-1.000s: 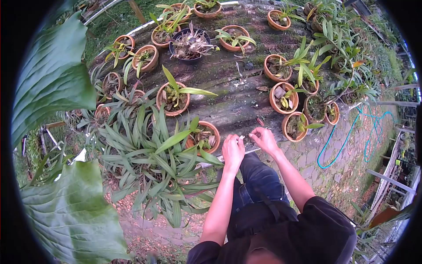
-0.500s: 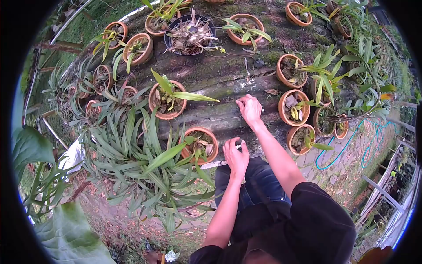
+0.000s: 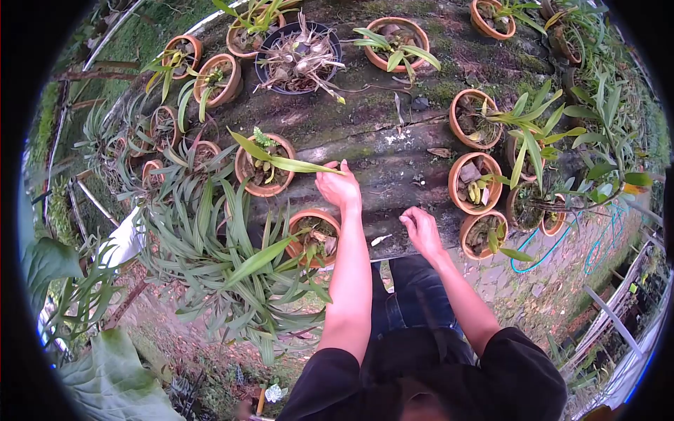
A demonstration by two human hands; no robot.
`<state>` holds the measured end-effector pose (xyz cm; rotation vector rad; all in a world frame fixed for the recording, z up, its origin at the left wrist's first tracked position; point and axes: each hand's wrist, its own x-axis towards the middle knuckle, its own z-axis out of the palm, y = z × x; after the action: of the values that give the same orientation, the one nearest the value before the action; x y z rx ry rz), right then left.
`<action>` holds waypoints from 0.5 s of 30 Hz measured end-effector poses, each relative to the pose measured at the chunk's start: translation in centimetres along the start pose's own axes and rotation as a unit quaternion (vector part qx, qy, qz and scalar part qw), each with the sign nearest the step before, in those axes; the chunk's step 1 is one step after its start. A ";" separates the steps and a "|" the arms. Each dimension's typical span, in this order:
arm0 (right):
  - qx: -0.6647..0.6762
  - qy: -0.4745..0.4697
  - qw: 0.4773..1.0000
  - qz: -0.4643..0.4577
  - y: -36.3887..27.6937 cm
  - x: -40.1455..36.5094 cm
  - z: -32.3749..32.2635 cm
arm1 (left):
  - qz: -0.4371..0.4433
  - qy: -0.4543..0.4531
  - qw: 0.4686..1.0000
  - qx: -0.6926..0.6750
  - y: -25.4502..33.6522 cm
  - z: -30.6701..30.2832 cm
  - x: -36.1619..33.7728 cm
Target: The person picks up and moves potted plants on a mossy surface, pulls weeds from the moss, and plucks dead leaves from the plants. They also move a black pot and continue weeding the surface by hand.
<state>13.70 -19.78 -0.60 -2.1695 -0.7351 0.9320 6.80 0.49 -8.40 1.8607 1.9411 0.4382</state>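
Note:
My left hand (image 3: 338, 184) pinches the tip of a long green leaf (image 3: 295, 165). That leaf grows from a plant in a round terracotta pot (image 3: 265, 165), left of the hand. My right hand (image 3: 421, 228) hovers low over the dark corrugated surface (image 3: 379, 140), its fingers curled together; whether anything small is between them is hidden. A small white scrap (image 3: 380, 239) lies between my two forearms. Below the leaf's pot stands another terracotta pot (image 3: 314, 238) with a plant and brown chips.
Three terracotta pots, one of them the middle pot (image 3: 475, 183), line the right side. A black pot (image 3: 298, 57) of dry bulbs stands at the back. Long strappy leaves (image 3: 232, 259) crowd the left front. A teal hose (image 3: 554, 249) lies on the ground at right.
My left hand has moved up and taken hold of the leaf tip. My right hand has drawn back toward the near edge. The view has shifted slightly.

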 end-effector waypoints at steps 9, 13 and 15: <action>0.047 -0.037 0.996 0.070 0.5 -1.8 -1.6 | 0.008 -0.028 0.995 -0.094 -0.2 -1.1 -1.7; 0.119 -0.037 0.991 0.041 1.3 -2.2 -0.3 | 0.074 -0.159 0.974 -0.140 0.0 -7.8 -7.5; 0.125 -0.067 0.989 0.049 -0.5 -2.5 -0.2 | 0.188 -0.172 0.964 -0.075 -1.7 -10.2 -11.0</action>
<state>12.25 -21.33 0.88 -1.9510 -0.5429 1.1644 0.49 -9.95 0.42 2.0488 1.2983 0.3337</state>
